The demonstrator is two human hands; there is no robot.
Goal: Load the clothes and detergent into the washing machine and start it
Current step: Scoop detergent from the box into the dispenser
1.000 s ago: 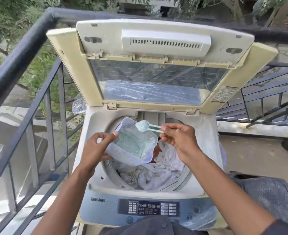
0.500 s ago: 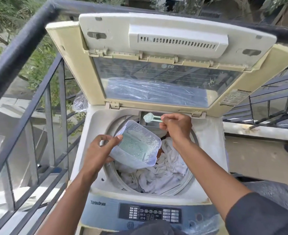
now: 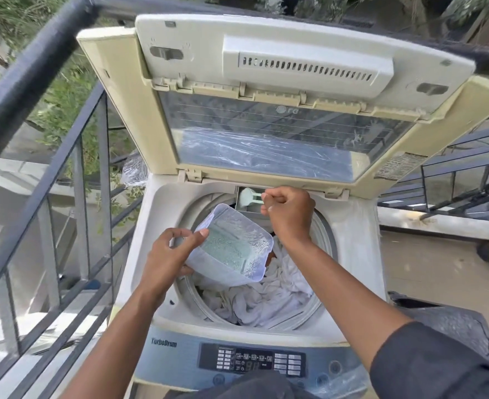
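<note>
Stood on a balcony, railing at the left, washing machine in the middle with its lid propped up at the far side.

Left hand clamped on the near left wall of the detergent tub, thumb hooked over the rim, fingers wrapped beneath; tub tilted toward the right and held over the drum. Clear thin plastic, probably light and a little flexible, so best gripped low on the wall as here rather than by the rim alone. Green-flecked powder inside looked loose and likely to slide or spill if tipped further.

White clothes already lay soft and crumpled in the drum, below and to the right of the tub.

Right hand reached to the far edge, pinched shut on the handle of a small pale green scoop, bowl held over the dispenser pocket just under the lid hinge. Scoop judged stiff and nearly weightless, handle thin, so a fingertip pinch seemed right. Could not tell whether the bowl was full.

Control panel sat at the near edge, untouched.
</note>
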